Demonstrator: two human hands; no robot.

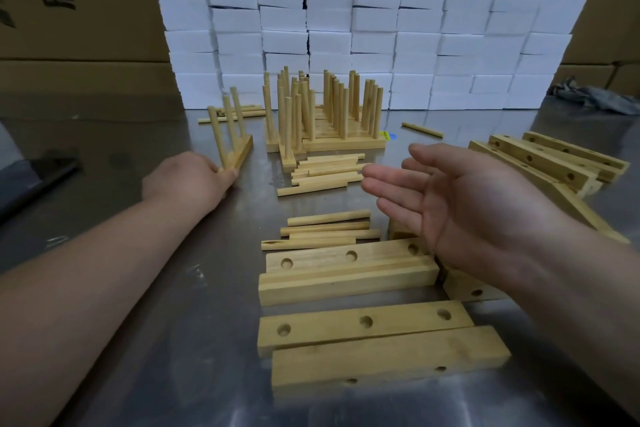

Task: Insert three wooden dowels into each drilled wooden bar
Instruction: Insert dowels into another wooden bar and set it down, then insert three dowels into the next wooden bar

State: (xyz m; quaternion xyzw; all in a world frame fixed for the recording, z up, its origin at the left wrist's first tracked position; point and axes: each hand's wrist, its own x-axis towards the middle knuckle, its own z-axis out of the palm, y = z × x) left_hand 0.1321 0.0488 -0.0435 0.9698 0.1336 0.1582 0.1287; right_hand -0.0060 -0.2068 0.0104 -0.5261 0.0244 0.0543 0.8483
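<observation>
On the steel worktop [173, 322] we seem to be between bars. Our left hand [194, 180] grips the near end of a filled bar [244, 152], which has three dowels seated and leans to the left. It sits just beside the finished bars [325, 139], which stand with their dowels upright before a wall of white foam blocks [381, 28]. Our right hand [460, 204] hangs open above the worktop, fingers spread and relaxed, palm turned left, holding nothing. Below its fingertips lie loose dowels [325, 229] in a small heap, with a second heap farther off. Nearest us lies an empty bar [346, 258] with three open holes facing up, another sits closer still, and more lie in a pile [540, 159] at the right. We judge the filled bar done and bound for the finished group, with many bars yet unfilled. Next, the left hand should set that bar flat and let go. The right hand should then drop to pinch one dowel from the near heap, line its end with a hole in the empty bar and press straight down so it does not jam.
</observation>
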